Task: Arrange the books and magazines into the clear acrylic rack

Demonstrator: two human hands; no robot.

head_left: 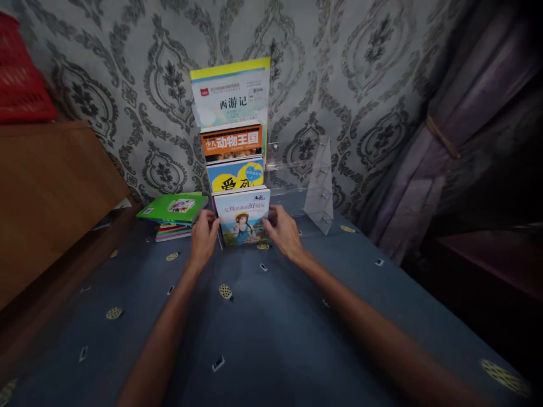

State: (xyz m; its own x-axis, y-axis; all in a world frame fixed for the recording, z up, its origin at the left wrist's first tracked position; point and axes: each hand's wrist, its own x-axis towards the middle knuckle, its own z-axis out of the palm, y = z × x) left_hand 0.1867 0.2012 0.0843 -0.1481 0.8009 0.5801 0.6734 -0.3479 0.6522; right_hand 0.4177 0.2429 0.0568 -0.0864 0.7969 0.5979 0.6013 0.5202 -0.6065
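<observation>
A light-blue book (242,217) with a drawn figure in a yellow hat stands in the lowest, front tier of a clear tiered book rack (319,189). My left hand (204,234) grips its left edge, fingers curled. At the opposite edge, my right hand (283,230) has its thumb at the cover's side, with the fingers bent behind. Rising in the tiers behind are a blue-and-yellow book (235,175), an orange book (232,141) and a tall white book with a yellow top (229,99). Their lower parts are hidden.
Left of the rack lies a stack of books with a green one (172,208) on top. A wooden cabinet (55,198) carrying a red basket (23,73) borders the left side. Patterned wallpaper backs the dark-blue cloth surface (263,328); a tied curtain (424,152) hangs at right.
</observation>
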